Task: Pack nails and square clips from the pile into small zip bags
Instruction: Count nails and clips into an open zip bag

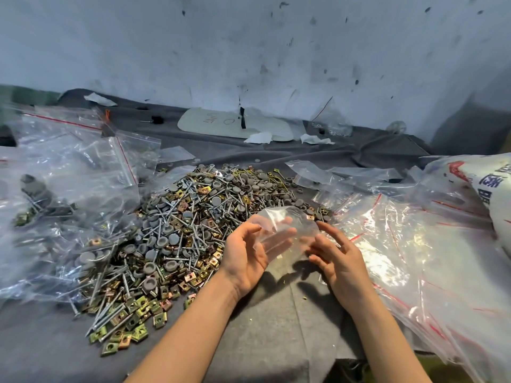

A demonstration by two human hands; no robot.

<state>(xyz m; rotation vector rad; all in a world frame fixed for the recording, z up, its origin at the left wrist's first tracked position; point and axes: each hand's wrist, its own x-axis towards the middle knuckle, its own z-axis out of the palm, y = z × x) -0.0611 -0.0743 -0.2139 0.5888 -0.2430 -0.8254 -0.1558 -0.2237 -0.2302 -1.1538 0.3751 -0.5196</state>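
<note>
A big pile of silver nails (177, 217), brass-coloured square clips (138, 308) and grey round caps lies on the grey cloth, left of centre. Just right of the pile, above the cloth, my two hands hold a small clear zip bag (284, 225) between them. My left hand (244, 258) has its fingers behind the bag and its thumb in front. My right hand (338, 261) pinches the bag's right edge with thumb and fingertips. The bag looks empty.
Filled and empty zip bags with red strips (69, 167) are heaped at the left. A spread of empty zip bags (409, 244) covers the right side, with a white printed sack (495, 189) beyond. A white board (235, 123) and paper scraps lie by the wall.
</note>
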